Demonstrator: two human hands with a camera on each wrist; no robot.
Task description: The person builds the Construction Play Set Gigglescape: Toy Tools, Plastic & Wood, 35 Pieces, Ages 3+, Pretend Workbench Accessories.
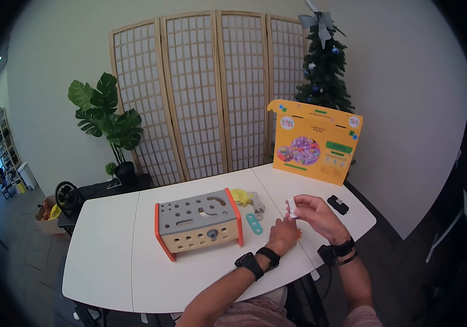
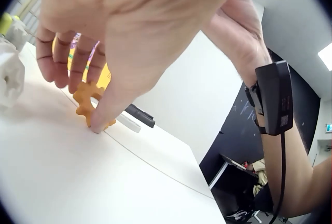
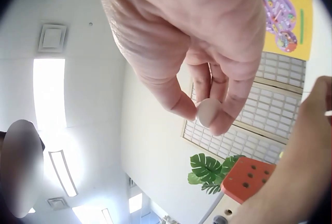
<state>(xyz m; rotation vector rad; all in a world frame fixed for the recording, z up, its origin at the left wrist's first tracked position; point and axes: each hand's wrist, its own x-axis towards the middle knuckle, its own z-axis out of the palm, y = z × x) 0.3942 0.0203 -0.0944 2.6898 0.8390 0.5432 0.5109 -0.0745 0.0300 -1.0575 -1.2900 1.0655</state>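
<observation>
My left hand (image 1: 284, 235) is low over the white table, pinching an orange toy gear (image 2: 85, 99) between thumb and fingers. The gear stands on edge close to the tabletop, partly hidden by the thumb. Above and just right of it, my right hand (image 1: 318, 214) holds a small white toy peg (image 1: 292, 207) in its fingertips. Its pale round end (image 3: 208, 112) shows between thumb and fingers in the right wrist view. Left of the hands lie a teal strip with holes (image 1: 254, 223), a grey toy piece (image 1: 257, 204) and a yellow toy piece (image 1: 240, 197).
A toy workbench (image 1: 198, 218) with a grey holed top and orange ends stands mid-table. At the back right stands a yellow printed box (image 1: 315, 144). A black object (image 1: 337, 205) lies right of my hands. Behind the table are a folding screen and a potted plant (image 1: 116, 125).
</observation>
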